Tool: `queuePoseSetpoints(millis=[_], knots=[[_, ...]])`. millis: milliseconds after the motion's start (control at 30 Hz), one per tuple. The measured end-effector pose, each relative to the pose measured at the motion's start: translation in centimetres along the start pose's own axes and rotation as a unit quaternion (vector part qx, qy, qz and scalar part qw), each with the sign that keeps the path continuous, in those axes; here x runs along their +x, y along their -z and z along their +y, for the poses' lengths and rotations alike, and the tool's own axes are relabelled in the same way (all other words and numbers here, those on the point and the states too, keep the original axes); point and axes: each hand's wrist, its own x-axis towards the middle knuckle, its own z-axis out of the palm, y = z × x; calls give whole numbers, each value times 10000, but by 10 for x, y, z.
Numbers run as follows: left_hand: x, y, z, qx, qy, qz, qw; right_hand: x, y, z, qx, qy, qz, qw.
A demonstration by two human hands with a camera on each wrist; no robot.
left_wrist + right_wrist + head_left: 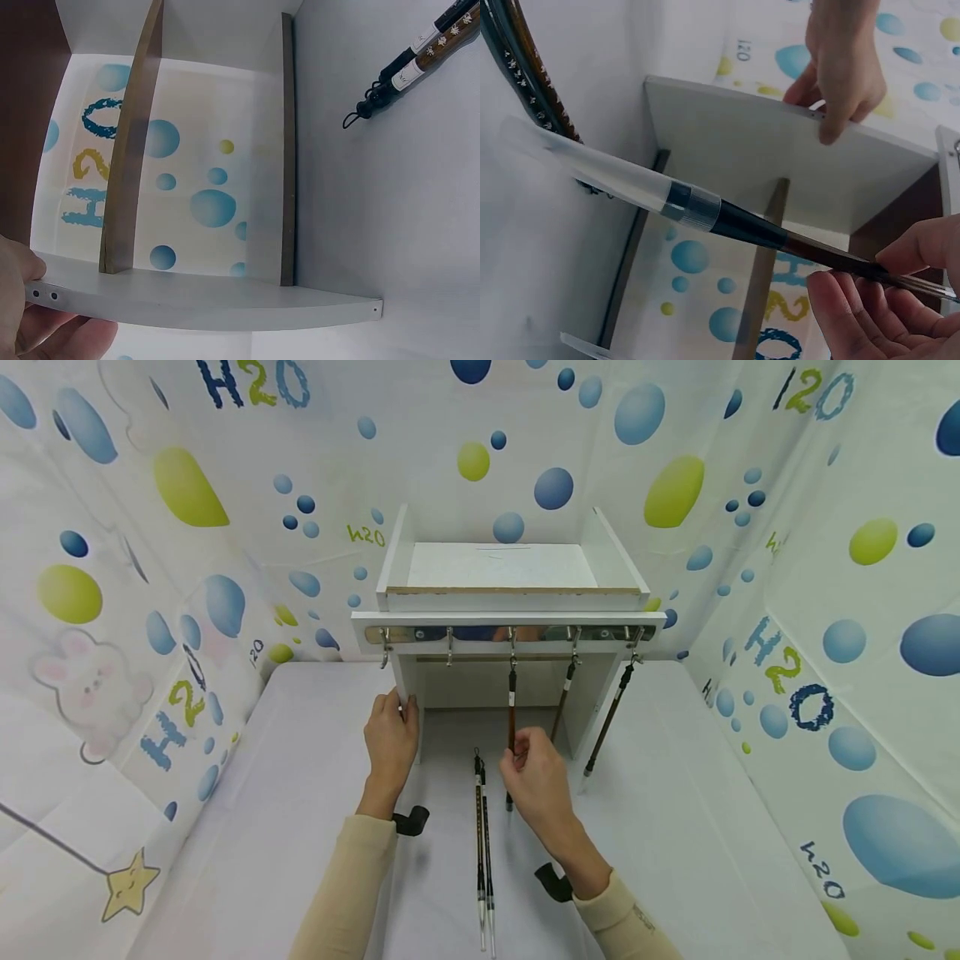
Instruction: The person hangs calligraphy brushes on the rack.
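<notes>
The right hand [542, 785] pinches a calligraphy brush [512, 714] hung from the middle hook [513, 647] at the front edge of a white rack [510, 603], seemingly steadying it. The left hand [392, 737] pinches the side panel [735, 142], likely for bracing.

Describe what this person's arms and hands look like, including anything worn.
The left hand and right hand wear no gloves. Long beige fabric sleeves cover both forearms; the right one bears a small, darker, unreadable marking near its cuff. A small, black, curved attachment shows at the left wrist, a similar black piece at the right.
</notes>
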Motion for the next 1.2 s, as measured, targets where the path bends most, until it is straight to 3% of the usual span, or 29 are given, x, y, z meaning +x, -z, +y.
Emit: queuePoseSetpoints(millis=[733, 1200], knots=[[-1, -2, -3, -19, -151, 110, 9998, 20, -18, 23, -250, -165, -101, 9995], [-1, -2, -3, -5, -163, 162, 9997, 29, -19, 23, -314, -347, -160, 9988]])
